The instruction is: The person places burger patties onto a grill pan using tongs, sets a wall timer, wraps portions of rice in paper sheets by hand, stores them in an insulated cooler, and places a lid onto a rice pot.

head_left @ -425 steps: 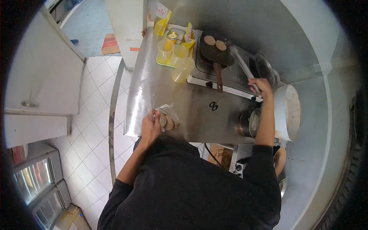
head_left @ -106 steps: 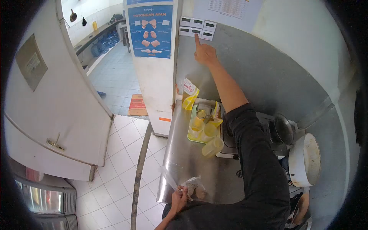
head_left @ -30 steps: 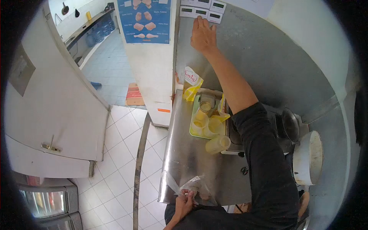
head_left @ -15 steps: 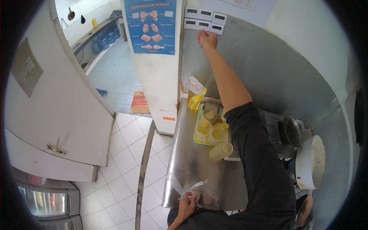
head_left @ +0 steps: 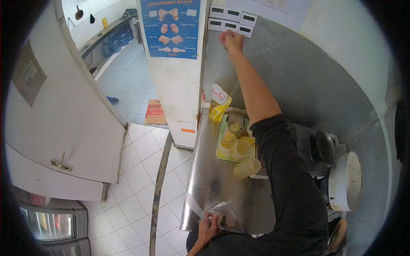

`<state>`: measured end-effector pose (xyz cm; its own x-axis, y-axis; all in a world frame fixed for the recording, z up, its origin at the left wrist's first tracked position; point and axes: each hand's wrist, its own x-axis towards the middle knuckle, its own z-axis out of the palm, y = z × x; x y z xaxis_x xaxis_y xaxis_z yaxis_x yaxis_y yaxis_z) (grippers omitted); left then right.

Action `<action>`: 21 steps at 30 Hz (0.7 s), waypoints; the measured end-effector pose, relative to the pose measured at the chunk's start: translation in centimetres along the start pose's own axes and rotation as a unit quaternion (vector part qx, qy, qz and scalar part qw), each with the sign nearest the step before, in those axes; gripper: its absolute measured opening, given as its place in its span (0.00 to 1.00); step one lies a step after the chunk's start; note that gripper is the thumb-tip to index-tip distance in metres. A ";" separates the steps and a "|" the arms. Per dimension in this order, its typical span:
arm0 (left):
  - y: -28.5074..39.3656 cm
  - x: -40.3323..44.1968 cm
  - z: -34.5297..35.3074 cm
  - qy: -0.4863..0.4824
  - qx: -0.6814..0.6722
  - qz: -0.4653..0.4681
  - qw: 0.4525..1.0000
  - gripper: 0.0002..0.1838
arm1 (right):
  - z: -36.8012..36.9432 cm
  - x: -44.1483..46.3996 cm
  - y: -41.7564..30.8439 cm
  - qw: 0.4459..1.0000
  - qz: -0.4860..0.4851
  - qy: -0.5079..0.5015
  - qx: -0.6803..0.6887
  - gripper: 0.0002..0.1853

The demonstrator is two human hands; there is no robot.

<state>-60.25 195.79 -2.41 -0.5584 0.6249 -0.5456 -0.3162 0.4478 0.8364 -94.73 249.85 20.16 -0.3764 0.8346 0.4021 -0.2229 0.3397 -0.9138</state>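
At the near edge of the steel counter, my left hand (head_left: 208, 227) grips the gathered top of a clear plastic bag (head_left: 234, 218). Something brownish lies inside the bag, blurred by the plastic. My right arm stretches far up the wall, where my right hand (head_left: 232, 42) has its fingers curled against the lower row of small white digital timers (head_left: 245, 30). Its fingertips partly overlap the bottom edge of these timers, and I see nothing held in it. The other timers (head_left: 232, 15) sit just above, in a tight cluster on the metal wall panel.
A green tray (head_left: 223, 154) carries several yellowish plastic cups and a glass jar, with another cup (head_left: 247, 168) beside it. Behind stands a Sovia pouch (head_left: 219, 102). Right of my arm are a dark pan (head_left: 325, 145) and a large white pot (head_left: 341, 181). The counter's left edge (head_left: 190, 187) borders the tiled floor.
The view has shifted slightly. My right hand stays at the lower timers, its fingers a little higher against them. My left hand still holds the bag, nearly unmoved.
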 end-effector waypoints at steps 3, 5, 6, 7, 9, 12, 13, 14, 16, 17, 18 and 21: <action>0.5 -0.1 0.0 -0.006 -0.015 -0.023 1.000 0.19 | -0.1 -0.4 -0.8 1.000 0.006 -0.005 -0.015 0.18; 0.9 -0.2 -0.2 -0.011 0.005 -0.021 1.000 0.18 | -0.3 -0.5 -0.8 1.000 0.007 -0.014 -0.006 0.18; 1.0 -0.3 -0.2 -0.013 0.015 -0.019 1.000 0.18 | -0.4 -0.6 -0.7 1.000 0.003 -0.010 -0.010 0.18; 0.7 -0.3 -0.2 -0.008 0.006 -0.012 1.000 0.17 | -0.3 -0.7 -0.8 1.000 -0.002 -0.007 -0.013 0.18; 0.3 -0.2 0.0 0.003 -0.013 0.003 1.000 0.17 | -0.1 -0.5 -0.8 1.000 -0.006 -0.006 -0.015 0.18; 0.6 -0.3 -0.2 -0.001 0.011 -0.007 1.000 0.16 | -0.3 -0.2 -0.5 1.000 0.001 -0.007 -0.021 0.18; 0.8 -0.2 -0.2 0.001 0.008 -0.001 1.000 0.16 | -0.3 -0.3 -0.7 1.000 0.005 -0.009 -0.025 0.18; 0.9 -0.2 -0.2 0.003 0.006 0.005 1.000 0.16 | -0.3 -0.4 -0.9 0.999 0.009 -0.012 -0.029 0.19; 0.7 -0.3 -0.1 0.002 -0.004 -0.003 1.000 0.16 | -0.4 -0.4 -0.9 1.000 0.018 -0.016 -0.016 0.18; 0.5 -0.2 0.0 -0.001 -0.013 -0.014 1.000 0.16 | -0.4 -0.4 -1.0 1.000 0.021 -0.018 -0.009 0.18; 0.3 -0.1 0.0 -0.004 -0.022 -0.026 0.999 0.16 | -0.4 -0.3 -0.8 1.000 0.013 -0.015 -0.012 0.18; -0.4 0.2 0.0 -0.012 -0.003 -0.037 0.999 0.16 | -0.4 -0.1 -0.1 0.999 -0.023 -0.019 -0.039 0.17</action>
<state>-60.21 195.76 -2.81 -0.5147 0.6049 -0.6076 -0.3617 0.4893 0.7936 -94.30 249.95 20.23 -0.4007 0.8012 0.4443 -0.1698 0.4116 -0.8954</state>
